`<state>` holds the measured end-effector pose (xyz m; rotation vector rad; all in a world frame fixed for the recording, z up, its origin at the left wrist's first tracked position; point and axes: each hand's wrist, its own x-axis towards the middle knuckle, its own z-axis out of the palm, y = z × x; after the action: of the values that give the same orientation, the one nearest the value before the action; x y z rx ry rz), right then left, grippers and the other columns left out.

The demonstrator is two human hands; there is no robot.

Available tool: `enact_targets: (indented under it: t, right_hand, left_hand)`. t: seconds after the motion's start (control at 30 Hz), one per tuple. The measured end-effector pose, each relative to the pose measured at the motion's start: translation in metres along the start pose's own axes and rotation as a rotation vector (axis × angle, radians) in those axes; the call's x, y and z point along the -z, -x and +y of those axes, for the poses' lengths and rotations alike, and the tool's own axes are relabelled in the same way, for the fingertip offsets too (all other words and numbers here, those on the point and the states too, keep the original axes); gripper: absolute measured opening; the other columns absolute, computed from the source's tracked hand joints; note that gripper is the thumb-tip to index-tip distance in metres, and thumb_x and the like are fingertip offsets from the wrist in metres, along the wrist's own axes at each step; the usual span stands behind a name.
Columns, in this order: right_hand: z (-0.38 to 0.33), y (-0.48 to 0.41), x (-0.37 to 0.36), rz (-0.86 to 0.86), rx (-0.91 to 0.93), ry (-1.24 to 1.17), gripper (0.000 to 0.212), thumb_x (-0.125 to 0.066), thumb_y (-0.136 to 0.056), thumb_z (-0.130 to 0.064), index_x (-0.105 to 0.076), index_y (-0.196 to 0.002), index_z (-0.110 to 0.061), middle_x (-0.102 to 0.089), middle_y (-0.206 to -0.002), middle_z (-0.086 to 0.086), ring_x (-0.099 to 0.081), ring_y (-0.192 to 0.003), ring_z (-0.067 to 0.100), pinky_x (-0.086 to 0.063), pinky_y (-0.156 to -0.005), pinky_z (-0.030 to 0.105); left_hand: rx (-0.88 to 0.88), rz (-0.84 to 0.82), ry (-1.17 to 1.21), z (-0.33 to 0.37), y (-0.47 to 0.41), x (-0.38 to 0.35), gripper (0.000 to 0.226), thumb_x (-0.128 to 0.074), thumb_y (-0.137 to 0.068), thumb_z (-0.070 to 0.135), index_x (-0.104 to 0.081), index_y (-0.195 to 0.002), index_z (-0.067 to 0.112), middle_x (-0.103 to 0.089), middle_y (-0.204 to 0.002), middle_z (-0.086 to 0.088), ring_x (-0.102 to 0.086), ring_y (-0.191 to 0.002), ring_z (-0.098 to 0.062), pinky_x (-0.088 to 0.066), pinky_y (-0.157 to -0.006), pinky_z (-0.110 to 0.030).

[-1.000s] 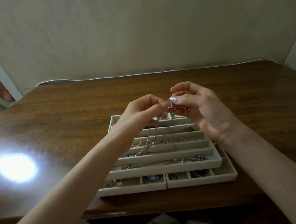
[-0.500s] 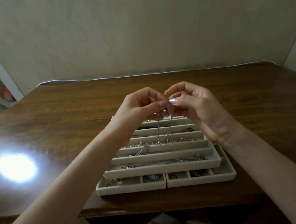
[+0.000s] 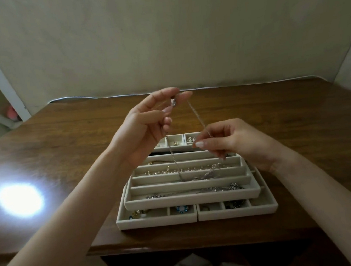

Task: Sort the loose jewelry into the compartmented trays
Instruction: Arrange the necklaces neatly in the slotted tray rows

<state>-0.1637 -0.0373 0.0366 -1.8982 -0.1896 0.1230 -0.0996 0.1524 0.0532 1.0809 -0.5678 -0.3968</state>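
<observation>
A: Well, counting first; hands?

B: Two; left hand (image 3: 147,125) raised, thumb and forefinger pinching the chain (image 3: 196,114) near its top, with a small silver piece hanging at the pinch; right hand (image 3: 240,143) lower, fingertips clamped on the same chain farther along.

A: Chains?

B: One held, silver; sagging from both hands, its low loop down in a middle slot of the slotted tray (image 3: 192,198); one bead strand (image 3: 185,169) a slot behind; several more chains (image 3: 198,191) in the nearest slot, too tangled to count.

A: Trays?

B: One slotted, on top; beneath it the left front tray (image 3: 158,221) and right front tray (image 3: 237,212), side by side, with small cells; one blue piece (image 3: 181,209) in the left; back trays (image 3: 178,148), two by the look, partly behind the hands.

A: Edges, room?

B: Stack close to the near edge of the table (image 3: 301,141); bare wood to left, right and behind, up to the wall; one glare patch (image 3: 19,200) far left.
</observation>
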Motion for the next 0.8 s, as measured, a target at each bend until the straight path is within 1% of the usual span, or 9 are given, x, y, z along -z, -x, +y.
enact_targets:
  t: [0.07,0.17,0.23,0.3,0.37,0.43,0.57,0.67,0.8]
  right_hand:
    - [0.001,0.001,0.002,-0.009,-0.016,0.02,0.013,-0.067,-0.081,-0.018,-0.071,-0.092,-0.011,-0.062,-0.071,0.0,-0.054,-0.06,0.007,-0.047,-0.058,0.018]
    - [0.004,0.005,0.009,-0.04,-0.028,0.051,0.016,-0.068,-0.078,-0.023,-0.073,-0.09,-0.014,-0.066,-0.069,-0.004,-0.06,-0.066,0.009,-0.051,-0.073,0.023]
    - [0.007,0.011,0.015,-0.044,-0.001,0.043,0.015,-0.066,-0.075,-0.028,-0.074,-0.085,-0.02,-0.069,-0.073,-0.001,-0.065,-0.077,0.014,-0.05,-0.083,0.023]
    - [0.011,0.015,0.021,-0.014,0.027,0.001,0.014,-0.064,-0.076,-0.027,-0.075,-0.083,-0.022,-0.069,-0.073,0.003,-0.066,-0.081,0.019,-0.049,-0.087,0.028]
    - [0.014,0.016,0.026,0.051,0.02,-0.11,0.019,-0.061,-0.077,-0.024,-0.074,-0.089,-0.015,-0.067,-0.068,0.005,-0.065,-0.072,0.02,-0.054,-0.077,0.03]
    - [0.015,0.016,0.029,0.124,0.023,-0.197,0.024,-0.06,-0.078,-0.022,-0.072,-0.093,-0.008,-0.065,-0.064,0.007,-0.064,-0.063,0.02,-0.055,-0.063,0.027]
    - [0.013,0.014,0.024,0.229,0.031,-0.22,0.025,-0.061,-0.08,-0.024,-0.071,-0.096,-0.008,-0.068,-0.066,0.011,-0.064,-0.057,0.019,-0.05,-0.048,0.022]
    - [0.01,0.014,0.021,0.216,-0.019,-0.266,0.022,-0.056,-0.089,-0.02,-0.07,-0.101,-0.007,-0.072,-0.079,0.015,-0.066,-0.061,0.019,-0.053,-0.051,0.023]
    - [0.0,0.015,0.018,0.118,-0.155,-0.544,0.026,-0.044,-0.097,-0.009,-0.061,-0.116,-0.001,-0.07,-0.098,0.022,-0.071,-0.079,0.024,-0.059,-0.064,0.029]
  left_hand:
    - [-0.034,0.034,-0.003,0.002,0.001,0.002,0.044,-0.049,-0.074,-0.008,-0.061,-0.11,0.014,-0.067,-0.11,0.0,-0.044,-0.049,-0.002,-0.04,-0.045,-0.011]
    - [-0.128,0.135,0.002,0.007,0.003,0.008,0.051,-0.042,-0.076,-0.01,-0.059,-0.117,0.014,-0.066,-0.109,0.005,-0.041,-0.048,-0.002,-0.036,-0.043,-0.009]
    - [-0.174,0.198,0.043,0.011,0.006,0.012,0.047,-0.038,-0.078,-0.009,-0.06,-0.114,0.013,-0.067,-0.103,0.004,-0.046,-0.051,-0.002,-0.039,-0.046,-0.011]
    - [-0.184,0.262,0.072,0.013,0.009,0.015,0.037,-0.034,-0.084,-0.006,-0.061,-0.103,0.011,-0.067,-0.089,0.003,-0.056,-0.06,-0.006,-0.044,-0.054,-0.014]
    - [-0.186,0.281,0.049,0.012,0.01,0.017,0.028,-0.035,-0.088,0.002,-0.06,-0.089,0.012,-0.064,-0.077,0.003,-0.06,-0.068,-0.009,-0.047,-0.062,-0.018]
    - [-0.177,0.28,-0.021,0.007,0.01,0.018,0.02,-0.041,-0.088,0.008,-0.059,-0.082,0.014,-0.06,-0.069,0.003,-0.056,-0.067,-0.009,-0.046,-0.066,-0.02]
    - [-0.076,0.285,-0.368,-0.009,0.012,0.019,0.011,-0.053,-0.09,0.004,-0.06,-0.091,0.012,-0.057,-0.067,0.005,-0.051,-0.061,-0.008,-0.045,-0.062,-0.019]
    - [0.011,0.194,-0.573,-0.019,0.016,0.014,0.008,-0.056,-0.09,0.006,-0.062,-0.094,0.009,-0.062,-0.069,0.005,-0.057,-0.064,-0.007,-0.05,-0.065,-0.017]
    - [0.118,0.089,-0.744,-0.027,0.018,0.0,0.01,-0.057,-0.089,0.006,-0.062,-0.097,0.004,-0.066,-0.079,-0.002,-0.062,-0.071,-0.009,-0.053,-0.071,-0.019]
